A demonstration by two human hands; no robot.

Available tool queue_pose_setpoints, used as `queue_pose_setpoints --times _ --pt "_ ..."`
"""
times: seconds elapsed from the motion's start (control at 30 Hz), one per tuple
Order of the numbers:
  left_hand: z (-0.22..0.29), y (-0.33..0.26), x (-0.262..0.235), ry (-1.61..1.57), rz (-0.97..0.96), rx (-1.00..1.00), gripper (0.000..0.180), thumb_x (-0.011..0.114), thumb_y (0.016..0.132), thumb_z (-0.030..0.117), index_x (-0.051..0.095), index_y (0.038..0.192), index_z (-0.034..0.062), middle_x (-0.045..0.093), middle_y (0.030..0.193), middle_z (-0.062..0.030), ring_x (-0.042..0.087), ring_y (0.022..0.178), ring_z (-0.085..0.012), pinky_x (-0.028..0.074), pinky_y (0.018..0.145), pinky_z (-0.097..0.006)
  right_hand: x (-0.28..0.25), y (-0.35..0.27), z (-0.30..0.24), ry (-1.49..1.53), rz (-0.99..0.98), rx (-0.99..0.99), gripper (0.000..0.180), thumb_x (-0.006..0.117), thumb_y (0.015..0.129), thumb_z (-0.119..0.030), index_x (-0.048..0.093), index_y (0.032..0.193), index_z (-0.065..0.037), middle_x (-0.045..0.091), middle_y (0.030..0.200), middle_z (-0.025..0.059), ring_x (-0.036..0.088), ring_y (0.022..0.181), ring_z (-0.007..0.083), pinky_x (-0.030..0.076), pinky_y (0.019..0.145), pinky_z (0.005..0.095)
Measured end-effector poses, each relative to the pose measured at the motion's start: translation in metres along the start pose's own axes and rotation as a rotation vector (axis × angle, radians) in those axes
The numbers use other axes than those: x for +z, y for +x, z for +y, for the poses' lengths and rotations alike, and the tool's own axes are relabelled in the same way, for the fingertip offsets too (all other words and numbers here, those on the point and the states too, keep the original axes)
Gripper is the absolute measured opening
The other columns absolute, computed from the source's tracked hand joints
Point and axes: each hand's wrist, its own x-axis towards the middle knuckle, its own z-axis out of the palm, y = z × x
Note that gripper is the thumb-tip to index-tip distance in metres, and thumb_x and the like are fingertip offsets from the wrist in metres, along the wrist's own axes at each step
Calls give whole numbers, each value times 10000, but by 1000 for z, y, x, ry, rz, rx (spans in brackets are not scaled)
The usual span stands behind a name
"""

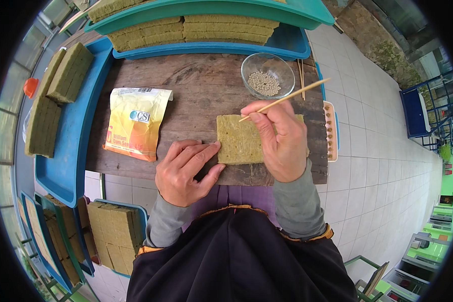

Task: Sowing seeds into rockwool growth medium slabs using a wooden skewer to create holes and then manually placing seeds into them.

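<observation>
A flat greenish-yellow rockwool slab (pixel 241 143) with small holes in its top lies at the table's near edge. My left hand (pixel 186 168) holds the slab's left end, forefinger on its edge and thumb by the lower corner. In my right hand (pixel 283 138), above the slab's right part, a thin wooden stick (pixel 302 91) is pinched between thumb and fingers. The stick slants down left, its lower tip over the slab's far edge; whether it touches cannot be seen. Beyond the slab stands a glass bowl (pixel 268 60) with pale round seeds (pixel 263 83) inside.
On the wooden table (pixel 186 83), a yellow-orange packet (pixel 136 126) lies left. Thin sticks (pixel 301 75) lie beside the bowl. Blue trays (pixel 75 146) with rockwool blocks (pixel 71 73) line the left, and a green tray (pixel 211 11) the back. A white tray (pixel 332 153) sits right.
</observation>
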Motion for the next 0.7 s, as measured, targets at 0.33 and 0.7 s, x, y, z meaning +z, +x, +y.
queue_pose_setpoints --times 0.33,0.7 --pt "0 0 1 5 4 7 399 812 647 154 734 1032 88 686 882 -31 624 874 -226 531 749 -320 8 -3 9 -41 -58 -24 79 656 862 -65 676 939 -74 642 794 69 547 763 245 477 649 349" --pt "2 3 0 -3 5 8 398 818 640 151 736 1023 85 689 882 -33 625 875 -229 531 751 -322 6 -1 9 -97 -84 -58 79 653 872 -81 688 941 -66 655 790 70 561 769 234 476 639 336"
